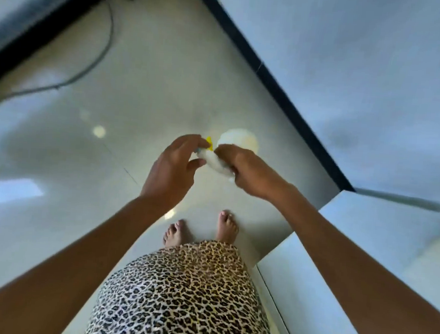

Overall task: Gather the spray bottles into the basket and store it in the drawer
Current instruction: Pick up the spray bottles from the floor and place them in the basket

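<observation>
Where left hand (173, 163) and right hand (242, 166) hold — blurred white spray bottle (216, 163).

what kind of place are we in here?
Probably a room in a home: a glossy pale tiled floor, a dark baseboard under a plain white wall, a loose cable, and the person's bare feet.

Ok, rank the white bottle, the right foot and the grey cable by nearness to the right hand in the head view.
1. white bottle, held in the right hand.
2. right foot, on the floor below it.
3. grey cable, on the floor far upper left.
</observation>
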`<state>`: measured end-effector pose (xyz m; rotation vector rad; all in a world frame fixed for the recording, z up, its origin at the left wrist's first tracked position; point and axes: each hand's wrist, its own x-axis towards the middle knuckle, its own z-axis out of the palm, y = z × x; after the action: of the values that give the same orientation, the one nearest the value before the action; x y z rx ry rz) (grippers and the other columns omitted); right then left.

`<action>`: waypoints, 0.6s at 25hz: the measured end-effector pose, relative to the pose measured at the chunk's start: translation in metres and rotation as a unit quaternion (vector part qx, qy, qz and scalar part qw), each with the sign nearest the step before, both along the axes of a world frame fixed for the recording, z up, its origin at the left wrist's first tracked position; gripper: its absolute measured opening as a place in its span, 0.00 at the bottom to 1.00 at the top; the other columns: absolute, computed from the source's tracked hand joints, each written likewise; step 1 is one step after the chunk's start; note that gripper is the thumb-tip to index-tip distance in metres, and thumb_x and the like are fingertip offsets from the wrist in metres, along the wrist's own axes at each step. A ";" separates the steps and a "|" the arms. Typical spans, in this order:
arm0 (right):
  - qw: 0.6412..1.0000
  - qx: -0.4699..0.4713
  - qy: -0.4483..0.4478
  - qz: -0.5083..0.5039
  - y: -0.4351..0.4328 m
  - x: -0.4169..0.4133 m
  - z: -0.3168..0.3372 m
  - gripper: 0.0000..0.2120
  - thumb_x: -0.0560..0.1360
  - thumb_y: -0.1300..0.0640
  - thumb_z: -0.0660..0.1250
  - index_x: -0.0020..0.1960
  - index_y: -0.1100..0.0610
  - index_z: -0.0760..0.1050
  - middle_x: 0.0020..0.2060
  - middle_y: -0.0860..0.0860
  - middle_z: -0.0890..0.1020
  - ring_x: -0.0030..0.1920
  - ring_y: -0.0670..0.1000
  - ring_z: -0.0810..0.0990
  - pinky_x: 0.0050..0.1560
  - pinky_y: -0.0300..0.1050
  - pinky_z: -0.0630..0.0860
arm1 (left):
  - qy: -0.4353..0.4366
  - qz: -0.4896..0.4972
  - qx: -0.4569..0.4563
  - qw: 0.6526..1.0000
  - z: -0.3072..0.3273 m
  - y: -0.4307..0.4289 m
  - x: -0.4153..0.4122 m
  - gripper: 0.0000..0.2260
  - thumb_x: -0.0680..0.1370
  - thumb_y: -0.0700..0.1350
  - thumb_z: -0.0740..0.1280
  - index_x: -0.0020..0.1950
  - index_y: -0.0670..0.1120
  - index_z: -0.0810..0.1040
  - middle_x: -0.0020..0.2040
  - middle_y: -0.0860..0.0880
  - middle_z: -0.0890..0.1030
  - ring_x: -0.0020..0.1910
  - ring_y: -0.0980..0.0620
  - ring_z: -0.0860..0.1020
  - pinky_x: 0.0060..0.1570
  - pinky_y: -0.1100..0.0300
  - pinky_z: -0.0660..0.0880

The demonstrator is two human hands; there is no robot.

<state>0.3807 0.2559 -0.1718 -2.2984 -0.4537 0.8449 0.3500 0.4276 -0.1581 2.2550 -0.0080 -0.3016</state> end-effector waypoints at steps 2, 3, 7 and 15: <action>0.999 0.021 0.009 -0.029 0.001 -0.005 0.063 0.24 0.66 0.76 0.56 0.58 0.62 0.74 0.52 0.58 0.79 0.49 0.52 0.75 0.42 0.28 0.64 | -0.040 -0.025 -0.015 0.999 0.056 0.005 0.007 0.12 0.72 0.35 0.69 0.54 0.42 0.78 0.53 0.44 0.81 0.49 0.55 0.77 0.51 0.75 0.67; 0.998 0.030 0.014 -0.050 -0.001 -0.005 0.097 0.24 0.67 0.76 0.56 0.59 0.60 0.74 0.53 0.56 0.79 0.49 0.52 0.75 0.46 0.33 0.67 | -0.060 -0.045 -0.019 0.997 0.089 0.005 0.013 0.11 0.71 0.35 0.69 0.53 0.41 0.79 0.51 0.44 0.82 0.48 0.56 0.77 0.50 0.78 0.66; 0.986 0.046 -0.035 -0.157 -0.014 -0.020 0.220 0.28 0.69 0.75 0.58 0.60 0.49 0.74 0.58 0.51 0.79 0.52 0.47 0.75 0.55 0.41 0.71 | -0.125 -0.085 -0.029 0.988 0.217 -0.001 0.017 0.09 0.71 0.35 0.70 0.50 0.41 0.80 0.48 0.45 0.83 0.45 0.54 0.79 0.50 0.78 0.66; 0.945 0.063 -0.156 -0.281 -0.055 -0.107 0.399 0.20 0.71 0.65 0.64 0.60 0.51 0.73 0.53 0.46 0.80 0.52 0.43 0.76 0.53 0.36 0.73 | -0.191 -0.096 -0.051 0.976 0.376 -0.050 -0.026 0.07 0.73 0.39 0.69 0.50 0.44 0.80 0.46 0.48 0.84 0.43 0.53 0.80 0.41 0.78 0.67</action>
<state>0.2738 0.2006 0.2272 -2.2668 0.0306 0.1676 0.3245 0.3781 0.2181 2.1795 -0.4356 0.0356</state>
